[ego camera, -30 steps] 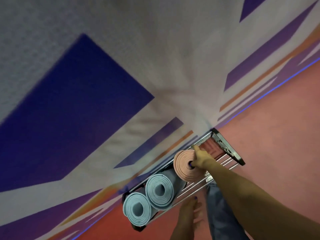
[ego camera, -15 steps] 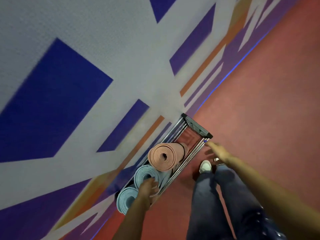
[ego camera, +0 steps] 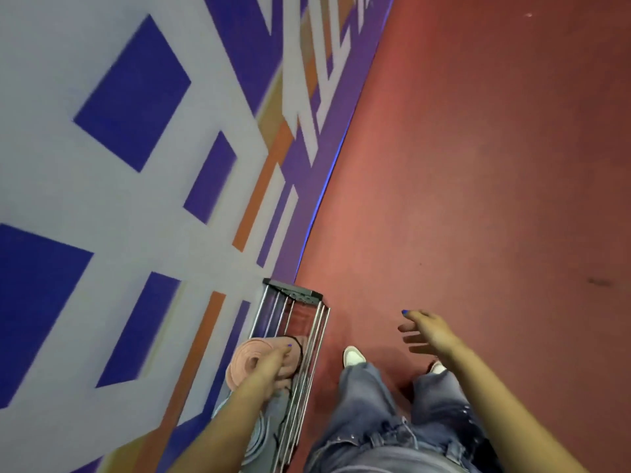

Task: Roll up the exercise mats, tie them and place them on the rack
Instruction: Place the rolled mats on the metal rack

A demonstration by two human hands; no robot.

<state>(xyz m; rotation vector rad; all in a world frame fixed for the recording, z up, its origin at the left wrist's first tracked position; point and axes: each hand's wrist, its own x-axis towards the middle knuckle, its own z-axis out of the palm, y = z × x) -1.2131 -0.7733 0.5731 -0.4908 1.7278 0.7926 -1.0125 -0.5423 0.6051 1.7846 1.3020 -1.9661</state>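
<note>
In the metal rack (ego camera: 316, 322), pink (ego camera: 249, 360) and blue (ego camera: 254, 435) rolled mats lie.

- One metal rack (ego camera: 319, 322) — against the wall.
- One pink rolled mat (ego camera: 251, 356) on the rack.
- One pale blue rolled mat (ego camera: 259, 438) — others may be hidden.
- Two hands: left hand (ego camera: 273, 368), right hand (ego camera: 428, 332).
- Two white shoes (ego camera: 353, 356).

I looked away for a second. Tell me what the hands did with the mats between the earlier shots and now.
The right hand let go of the rolled pink exercise mat and swung out over the red floor, fingers spread. The left hand came up from below the grey metal wire rack onto the pink mat's end. That mat and the rolled light-blue mats stayed on the rack.
</note>
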